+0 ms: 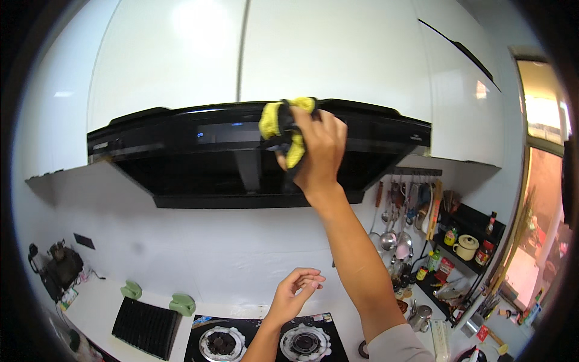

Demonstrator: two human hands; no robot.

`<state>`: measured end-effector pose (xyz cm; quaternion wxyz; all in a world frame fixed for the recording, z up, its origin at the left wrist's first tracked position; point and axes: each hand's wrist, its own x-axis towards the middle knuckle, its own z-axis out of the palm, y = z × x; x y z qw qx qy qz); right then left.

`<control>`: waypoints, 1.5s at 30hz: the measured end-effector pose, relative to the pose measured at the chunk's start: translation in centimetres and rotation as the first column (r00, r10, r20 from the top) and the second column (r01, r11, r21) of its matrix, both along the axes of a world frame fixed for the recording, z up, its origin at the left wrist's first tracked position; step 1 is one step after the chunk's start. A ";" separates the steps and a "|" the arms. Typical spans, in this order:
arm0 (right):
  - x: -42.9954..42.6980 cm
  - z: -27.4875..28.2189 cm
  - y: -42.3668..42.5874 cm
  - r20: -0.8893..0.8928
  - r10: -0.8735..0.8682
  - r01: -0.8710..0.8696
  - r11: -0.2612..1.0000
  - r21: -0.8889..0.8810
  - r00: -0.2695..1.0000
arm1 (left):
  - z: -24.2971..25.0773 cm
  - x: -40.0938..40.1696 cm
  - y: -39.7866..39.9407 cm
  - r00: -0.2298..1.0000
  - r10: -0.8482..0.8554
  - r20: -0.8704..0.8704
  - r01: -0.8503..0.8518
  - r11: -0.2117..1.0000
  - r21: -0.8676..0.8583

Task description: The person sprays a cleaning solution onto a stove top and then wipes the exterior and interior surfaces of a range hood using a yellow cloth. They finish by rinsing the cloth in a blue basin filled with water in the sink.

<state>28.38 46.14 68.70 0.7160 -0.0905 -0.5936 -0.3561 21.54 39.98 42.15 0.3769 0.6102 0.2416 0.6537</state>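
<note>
My right hand (pixel 319 151) is raised to the front panel of a black range hood (pixel 203 135) and grips a bunched yellow and black cloth (pixel 271 121) against it. Lower down, my left hand (pixel 296 292) hangs in the air above the gas hob, its fingers loosely curled with nothing in them. Below it, the black glass hob (pixel 264 337) has two burners, ringed with what looks like white foam. Small blue display lights glow on the hood's panel, left of the cloth.
White cabinets (pixel 334 50) surround the hood. Ladles and other utensils (pixel 388 240) hang at the right, beside a black shelf (pixel 466 262) with jars and a cream enamel pot (pixel 466 247). A black ridged panel (pixel 145 326) and two green holders (pixel 182 304) stand on the left counter.
</note>
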 end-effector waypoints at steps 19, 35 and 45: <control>21.4 -1.8 9.3 -0.404 -0.071 0.053 0.997 -0.055 0.912 | -0.2 3.9 2.4 1.000 -0.001 -0.024 0.000 0.998 -0.055; 24.6 -1.6 12.7 -0.336 0.234 -0.263 0.964 -0.044 0.913 | 0.6 8.2 6.0 0.995 0.058 0.084 -0.061 0.997 0.037; 7.8 -0.4 5.8 -0.140 -0.024 0.034 0.997 0.066 0.990 | -0.1 -2.5 2.8 0.974 0.186 0.131 -0.190 0.982 0.018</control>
